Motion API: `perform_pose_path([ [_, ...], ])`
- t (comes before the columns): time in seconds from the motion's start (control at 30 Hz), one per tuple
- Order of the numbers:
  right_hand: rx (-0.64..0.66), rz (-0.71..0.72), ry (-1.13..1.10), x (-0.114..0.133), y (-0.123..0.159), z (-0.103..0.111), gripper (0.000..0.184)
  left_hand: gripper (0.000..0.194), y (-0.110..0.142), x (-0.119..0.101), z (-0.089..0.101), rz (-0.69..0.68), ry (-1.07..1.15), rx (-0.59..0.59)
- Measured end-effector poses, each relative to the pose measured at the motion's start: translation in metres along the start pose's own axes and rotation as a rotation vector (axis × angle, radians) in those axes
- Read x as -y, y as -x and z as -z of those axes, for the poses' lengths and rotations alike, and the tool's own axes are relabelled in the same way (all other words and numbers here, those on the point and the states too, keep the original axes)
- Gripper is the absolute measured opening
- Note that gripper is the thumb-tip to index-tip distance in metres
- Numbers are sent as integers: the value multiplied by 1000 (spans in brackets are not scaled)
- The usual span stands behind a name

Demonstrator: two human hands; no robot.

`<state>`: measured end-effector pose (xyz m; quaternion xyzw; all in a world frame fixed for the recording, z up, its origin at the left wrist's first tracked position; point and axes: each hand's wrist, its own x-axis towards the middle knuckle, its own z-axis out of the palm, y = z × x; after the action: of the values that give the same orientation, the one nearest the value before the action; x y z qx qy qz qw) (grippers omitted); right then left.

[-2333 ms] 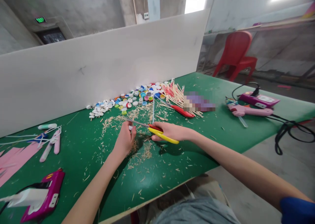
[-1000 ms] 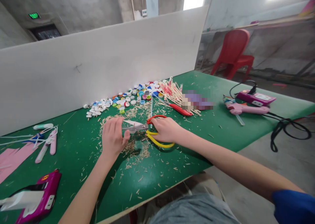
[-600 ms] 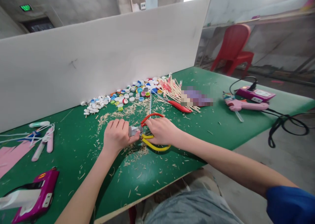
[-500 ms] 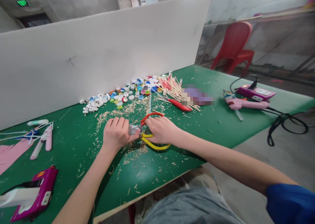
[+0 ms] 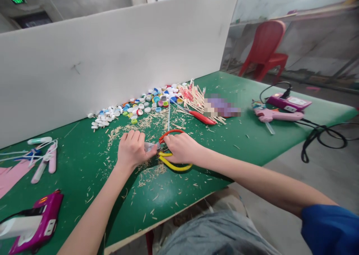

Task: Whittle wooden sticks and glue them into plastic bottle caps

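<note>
Over the middle of the green table, I hold a pair of scissors with one red and one yellow handle loop. My right hand is closed on the handles, which are spread apart. My left hand is wrapped round the blades, thumb near the pivot; most of the blades are hidden behind its fingers. Below and around both hands lie pale wood shavings. Beyond them, a thin translucent glue stick points away from me, close to a red-handled tool.
Bottle caps are heaped against the white board, with wooden sticks beside them. A pink glue gun and a purple power strip sit at right. Another purple power strip and pink sheets are at left.
Earliest, my left hand held a small white piece beside the scissors. My left hand has since opened, then closed round the blades, while the handles spread. The view has tilted downward.
</note>
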<state>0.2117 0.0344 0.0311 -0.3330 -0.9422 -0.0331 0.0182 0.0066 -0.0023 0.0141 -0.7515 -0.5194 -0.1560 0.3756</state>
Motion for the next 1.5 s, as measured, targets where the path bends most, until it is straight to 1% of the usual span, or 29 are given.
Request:
perform_pose_path([
  [0.37,13,-22,-2,0,0,1,56,40,-2,1,-4,41,68,45],
  [0.57,24,-30,-7,1,0,3,55,39,-4,0,-4,38,62,13],
  [0.8,11,-28,-17,-1,-1,-2,55,41,-4,0,-5,24,26,13],
  [0.93,12,-31,-21,-1,-1,-1,54,43,-5,0,-6,21,2,22],
  [1.17,15,-47,-41,-1,-1,-2,54,43,-9,-1,-2,14,14,26],
  [1.27,8,-61,-71,-2,-2,-4,52,41,-7,1,-1,9,21,0],
  [1.33,3,-91,-101,-4,-3,-4,52,40,-3,4,-3,39,45,-57],
  [1.37,0,-115,-120,-6,-4,-4,52,42,-1,5,-4,75,58,-96],
  [1.43,-4,-181,-167,-12,-5,-4,55,48,4,7,-7,193,98,-158],
  [1.47,-6,-214,-196,-15,-5,-3,57,49,5,7,-8,267,129,-161],
  [1.5,-8,-244,-226,-18,-5,-2,59,49,6,5,-8,344,172,-135],
])
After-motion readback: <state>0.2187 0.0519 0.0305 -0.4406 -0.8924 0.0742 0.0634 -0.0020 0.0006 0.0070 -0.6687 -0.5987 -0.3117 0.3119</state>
